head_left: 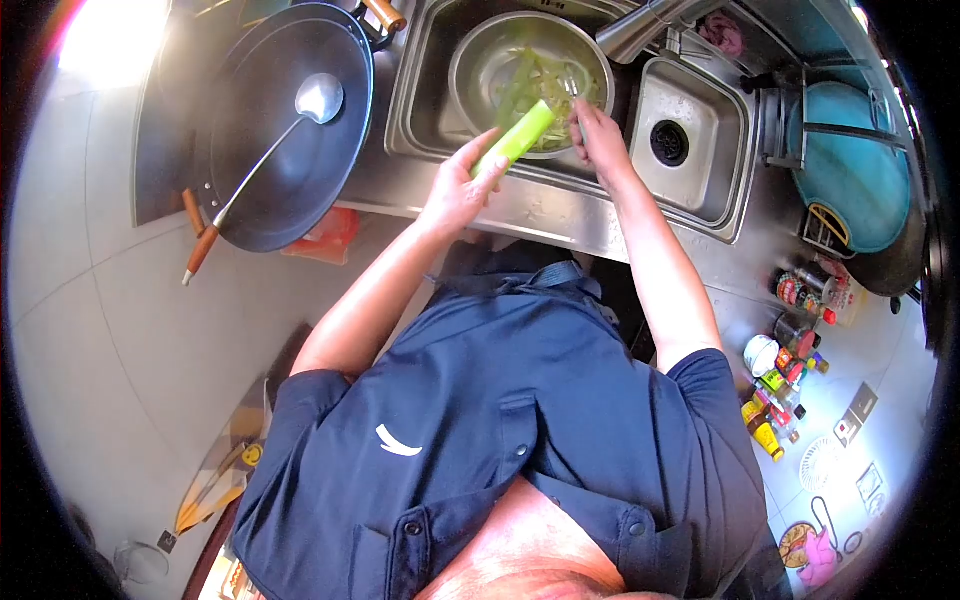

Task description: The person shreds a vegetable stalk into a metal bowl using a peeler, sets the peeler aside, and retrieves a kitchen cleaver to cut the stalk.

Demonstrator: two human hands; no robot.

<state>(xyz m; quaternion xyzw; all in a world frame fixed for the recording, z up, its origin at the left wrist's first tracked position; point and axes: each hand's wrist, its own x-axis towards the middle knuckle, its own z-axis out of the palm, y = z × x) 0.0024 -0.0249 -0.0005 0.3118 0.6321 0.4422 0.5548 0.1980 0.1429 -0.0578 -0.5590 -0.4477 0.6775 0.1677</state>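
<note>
My left hand (464,182) is wrapped round the lower part of a smooth, light green peeled stem (524,135), which looks like celtuce. The stem tilts up and to the right over the near rim of a steel bowl (478,50). Closed fingers of my right hand (600,136) hold a peeler (571,85), its metal head over the bowl and its handle mostly hidden. Green peelings (530,80) lie in the bowl. A small gap seems to separate the peeler from the stem.
The bowl sits in the larger sink basin (425,105); a smaller basin (695,185) with a black drain is to its right. A wok (265,130) holding a long-handled ladle (320,98) stands at left. Several condiment bottles (765,430) and a turquoise round item (850,170) are at right.
</note>
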